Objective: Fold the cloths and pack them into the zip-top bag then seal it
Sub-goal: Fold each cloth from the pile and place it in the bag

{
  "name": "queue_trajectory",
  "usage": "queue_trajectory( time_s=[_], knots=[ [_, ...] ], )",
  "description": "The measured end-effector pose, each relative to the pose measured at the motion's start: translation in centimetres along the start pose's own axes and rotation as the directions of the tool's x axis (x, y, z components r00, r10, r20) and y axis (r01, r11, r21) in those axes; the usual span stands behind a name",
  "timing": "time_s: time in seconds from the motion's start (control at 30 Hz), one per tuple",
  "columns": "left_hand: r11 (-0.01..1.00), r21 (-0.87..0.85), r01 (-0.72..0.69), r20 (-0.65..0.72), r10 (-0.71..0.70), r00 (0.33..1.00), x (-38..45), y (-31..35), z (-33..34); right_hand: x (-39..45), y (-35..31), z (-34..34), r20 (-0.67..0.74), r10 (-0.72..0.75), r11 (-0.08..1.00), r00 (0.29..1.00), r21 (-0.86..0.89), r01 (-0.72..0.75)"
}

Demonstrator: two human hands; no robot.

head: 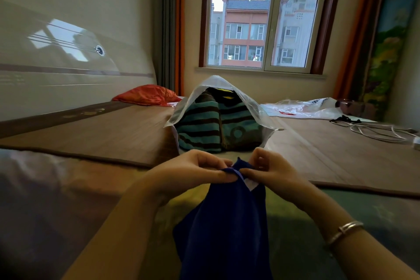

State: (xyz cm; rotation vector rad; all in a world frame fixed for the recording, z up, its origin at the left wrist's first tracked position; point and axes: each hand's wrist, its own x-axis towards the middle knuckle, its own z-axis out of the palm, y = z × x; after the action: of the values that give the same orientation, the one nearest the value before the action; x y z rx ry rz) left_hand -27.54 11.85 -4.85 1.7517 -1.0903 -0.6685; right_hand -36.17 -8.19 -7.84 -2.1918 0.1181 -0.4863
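Lower centre of frame: dark blue cloth hangs down from both hands, top edge bunched between them, rest dropping off the bottom edge. Left hand pinches the cloth's top corner, thumb and fingers curled round the fabric. Right hand pinches the same top edge just beside the left, fingertips nearly touching; small white tag shows under the right thumb. Silver bracelet on the right wrist, lower right

Just beyond the hands, centre of frame: clear zip-top bag lies on the bed, mouth open toward the camera, upper flap tented up. Inside it, teal and brown striped cloths folded and stacked, filling the opening; a dark item with yellow marks sits behind them, too dim to tell more. Bag is apart from the hands, directly past the blue cloth's top

Bag rests on a brown woven mat covering the bed, spreading left and right across mid frame. Right side on the mat: coiled white cable, and further back a crumpled clear plastic sheet. Left, mid frame: red pillow against the pale headboard

Far centre top: window with apartment blocks outside, orange curtain at its left side
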Motion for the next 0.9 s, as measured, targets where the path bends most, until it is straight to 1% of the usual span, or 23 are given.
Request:
queue_trajectory(
  time_s=[0.03,0.07,0.1,0.13,0.2,0.27,0.33,0.4,0.53,0.67,0.77,0.9],
  knots=[
    [1.0,-0.016,-0.002,0.006,0.002,1.0,-0.1,0.2,0.1,0.2,0.2,0.5,-0.086,-0.074,0.991,0.993,-0.121,0.064],
    [1.0,-0.022,-0.006,-0.005,0.006,1.0,-0.1,0.3,0.3,0.3,0.2,1.0,-0.125,-0.14,0.977,0.982,-0.176,0.117],
    [1.0,-0.019,-0.008,-0.028,0.007,1.0,0.0,0.3,0.5,0.3,0.0,1.5,-0.126,-0.181,0.973,0.975,-0.166,0.159],
    [1.0,-0.014,-0.006,-0.053,0.005,0.999,0.1,0.2,0.7,0.2,-0.3,1.9,-0.108,-0.202,0.976,0.973,-0.104,0.191],
    [1.0,-0.005,0.006,-0.106,-0.007,0.994,0.5,-0.1,0.9,0.3,-0.8,2.6,-0.084,-0.208,0.977,0.975,0.022,0.21],
    [1.0,0.002,0.023,-0.171,-0.023,0.985,0.7,-0.5,0.9,0.4,-1.2,2.9,-0.091,-0.172,0.978,0.981,0.104,0.181],
    [0.999,0.006,0.037,-0.227,-0.035,0.973,0.9,-0.9,0.8,0.3,-1.7,2.9,-0.079,-0.102,0.973,0.992,0.198,0.116],
    [0.999,0.013,0.044,-0.255,-0.039,0.966,1.1,-1.1,0.7,0.1,-1.9,2.8,-0.051,-0.037,0.963,0.998,0.265,0.049],
    [0.997,0.045,0.061,-0.274,-0.047,0.961,1.1,-1.3,0.8,0.1,-1.8,2.9,0.029,0.017,0.96,0.999,0.278,-0.024],
    [0.994,0.075,0.074,-0.338,-0.044,0.94,1.0,-1.6,0.5,-0.2,-2.0,2.6,0.123,0.044,0.918,0.991,0.386,-0.089],
    [0.984,0.16,0.082,-0.392,-0.013,0.92,1.0,-1.7,0.5,-0.2,-2.3,2.7,0.134,0.043,0.933,0.99,0.349,-0.088],
    [0.979,0.19,0.076,-0.417,0.01,0.909,1.0,-1.7,0.5,-0.3,-2.4,2.8,0.138,0.006,0.969,0.99,0.244,-0.04]
  ],
)
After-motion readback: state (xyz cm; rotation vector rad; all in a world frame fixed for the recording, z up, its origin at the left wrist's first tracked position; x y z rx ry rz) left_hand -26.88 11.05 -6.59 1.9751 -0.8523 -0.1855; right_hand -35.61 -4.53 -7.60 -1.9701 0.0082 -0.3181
